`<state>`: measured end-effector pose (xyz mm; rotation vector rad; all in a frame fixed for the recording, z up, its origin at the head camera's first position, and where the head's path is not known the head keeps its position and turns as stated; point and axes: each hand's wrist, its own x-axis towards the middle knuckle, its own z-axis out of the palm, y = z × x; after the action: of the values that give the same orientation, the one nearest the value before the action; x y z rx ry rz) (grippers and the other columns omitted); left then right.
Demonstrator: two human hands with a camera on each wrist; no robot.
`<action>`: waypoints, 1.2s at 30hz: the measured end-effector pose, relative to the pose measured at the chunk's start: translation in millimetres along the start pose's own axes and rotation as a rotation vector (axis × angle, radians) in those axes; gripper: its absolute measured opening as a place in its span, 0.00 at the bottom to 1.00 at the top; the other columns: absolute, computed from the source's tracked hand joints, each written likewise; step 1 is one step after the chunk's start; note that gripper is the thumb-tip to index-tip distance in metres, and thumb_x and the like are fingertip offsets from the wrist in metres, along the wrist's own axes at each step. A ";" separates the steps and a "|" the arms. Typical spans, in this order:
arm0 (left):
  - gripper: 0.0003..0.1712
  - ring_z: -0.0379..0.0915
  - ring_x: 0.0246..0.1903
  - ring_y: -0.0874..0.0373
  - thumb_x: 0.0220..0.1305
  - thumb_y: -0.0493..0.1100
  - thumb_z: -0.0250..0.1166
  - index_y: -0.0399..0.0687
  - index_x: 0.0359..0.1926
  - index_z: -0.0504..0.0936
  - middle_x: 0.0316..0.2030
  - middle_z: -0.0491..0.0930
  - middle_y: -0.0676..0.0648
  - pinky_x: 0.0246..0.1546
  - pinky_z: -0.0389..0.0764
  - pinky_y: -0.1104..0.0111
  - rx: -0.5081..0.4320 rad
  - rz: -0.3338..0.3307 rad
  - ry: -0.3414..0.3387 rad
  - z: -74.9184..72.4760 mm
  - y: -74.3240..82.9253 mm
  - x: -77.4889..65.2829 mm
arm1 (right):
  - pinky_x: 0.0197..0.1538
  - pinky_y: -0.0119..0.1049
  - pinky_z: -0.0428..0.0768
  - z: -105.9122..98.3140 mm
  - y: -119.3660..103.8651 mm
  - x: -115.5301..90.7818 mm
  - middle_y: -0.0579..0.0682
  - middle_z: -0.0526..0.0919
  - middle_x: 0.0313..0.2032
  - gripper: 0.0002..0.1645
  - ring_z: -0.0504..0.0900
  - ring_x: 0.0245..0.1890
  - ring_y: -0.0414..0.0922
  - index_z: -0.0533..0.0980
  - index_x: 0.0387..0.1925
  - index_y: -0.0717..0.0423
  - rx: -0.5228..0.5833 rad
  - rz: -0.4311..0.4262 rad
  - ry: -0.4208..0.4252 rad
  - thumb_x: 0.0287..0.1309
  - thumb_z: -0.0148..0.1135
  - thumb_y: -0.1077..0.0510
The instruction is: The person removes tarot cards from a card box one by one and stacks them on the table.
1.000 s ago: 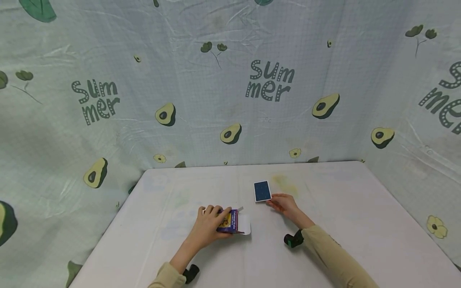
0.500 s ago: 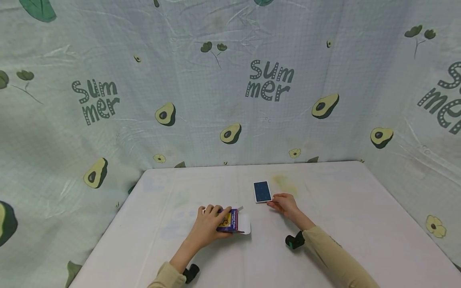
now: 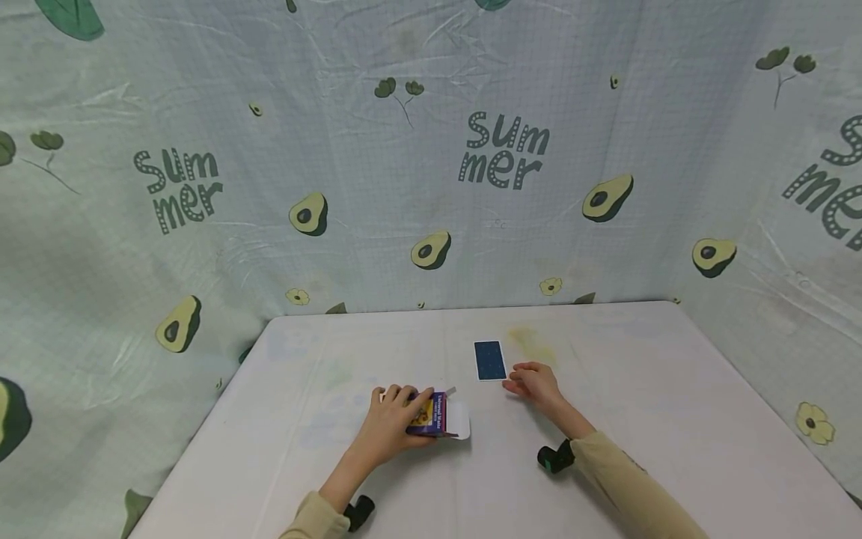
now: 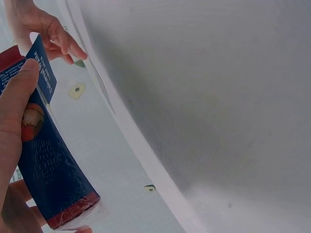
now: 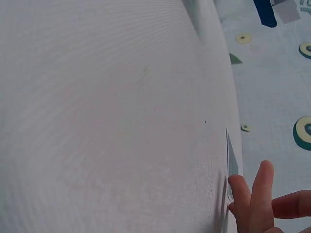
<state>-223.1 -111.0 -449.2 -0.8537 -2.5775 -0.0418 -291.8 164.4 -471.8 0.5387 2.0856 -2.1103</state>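
Card (image 3: 490, 361), dark blue with a pale border, lies flat on the white table (image 3: 364, 344). Just beside the card's near right corner is the person's right hand (image 3: 535, 383), palm turned inward, its fingers loosely bent and parted, with nothing held between them; whether a fingertip touches the card cannot be told. Nearer to the person than the card, and to its left, the left hand (image 3: 393, 423) is clamped around a purple-blue box (image 3: 427, 415), thumb on one side and fingers on the other. The box's white flap (image 3: 458, 421) stands open on the end toward the card's side. Both sleeves (image 3: 633, 479) are beige, and a black device (image 3: 555, 457) sits at each wrist. Beyond the card hangs a pale sheet (image 3: 364, 224) printed with avocados.
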 end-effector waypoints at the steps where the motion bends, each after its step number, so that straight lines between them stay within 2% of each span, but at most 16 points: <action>1: 0.43 0.68 0.41 0.55 0.38 0.67 0.67 0.57 0.57 0.71 0.41 0.74 0.50 0.42 0.64 0.55 0.001 -0.001 0.002 0.2 0.0 0.2 | 0.33 0.29 0.79 -0.8 0.4 -0.4 0.63 0.74 0.39 0.20 0.82 0.24 0.38 0.64 0.53 0.72 0.001 -0.001 -0.003 0.60 0.47 0.66; 8: 0.44 0.67 0.40 0.55 0.38 0.67 0.67 0.57 0.57 0.70 0.41 0.74 0.50 0.43 0.64 0.55 -0.015 -0.007 0.003 0.1 -0.2 3.1 | 0.34 0.28 0.79 -8.2 2.5 0.3 0.62 0.76 0.39 0.20 0.83 0.29 0.41 0.63 0.51 0.75 0.050 -0.052 -0.054 0.60 0.47 0.67; 13: 0.44 0.67 0.40 0.55 0.38 0.67 0.67 0.57 0.58 0.70 0.41 0.74 0.50 0.43 0.64 0.56 -0.016 -0.009 0.003 -0.4 -0.5 5.3 | 0.34 0.26 0.78 -12.1 0.0 0.2 0.62 0.77 0.41 0.19 0.83 0.30 0.39 0.63 0.52 0.76 0.049 -0.078 -0.082 0.62 0.44 0.66; 21: 0.44 0.68 0.41 0.55 0.39 0.68 0.66 0.56 0.58 0.69 0.42 0.74 0.50 0.44 0.64 0.55 -0.031 -0.006 0.014 0.3 -0.5 6.3 | 0.36 0.25 0.78 -15.6 -5.0 -4.7 0.66 0.74 0.48 0.20 0.83 0.33 0.39 0.63 0.54 0.74 0.044 -0.054 -0.118 0.63 0.44 0.65; 28: 0.44 0.68 0.40 0.54 0.39 0.67 0.67 0.53 0.58 0.69 0.42 0.74 0.49 0.42 0.64 0.57 -0.048 0.005 0.019 1.5 0.9 5.9 | 0.38 0.26 0.78 -18.4 -4.6 -19.8 0.66 0.75 0.50 0.22 0.83 0.37 0.42 0.63 0.54 0.73 -0.018 -0.074 -0.238 0.62 0.47 0.63; 36: 0.44 0.67 0.38 0.55 0.40 0.67 0.66 0.53 0.58 0.70 0.40 0.73 0.49 0.40 0.63 0.59 -0.008 0.017 0.063 2.5 1.5 5.0 | 0.40 0.29 0.78 -23.2 -2.5 -35.4 0.59 0.79 0.45 0.23 0.83 0.41 0.45 0.63 0.53 0.74 -0.051 -0.110 -0.332 0.62 0.49 0.60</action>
<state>-226.7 -106.7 -449.6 -0.8631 -2.5124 -0.0726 -256.1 181.7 -457.2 0.0606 2.0097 -2.0280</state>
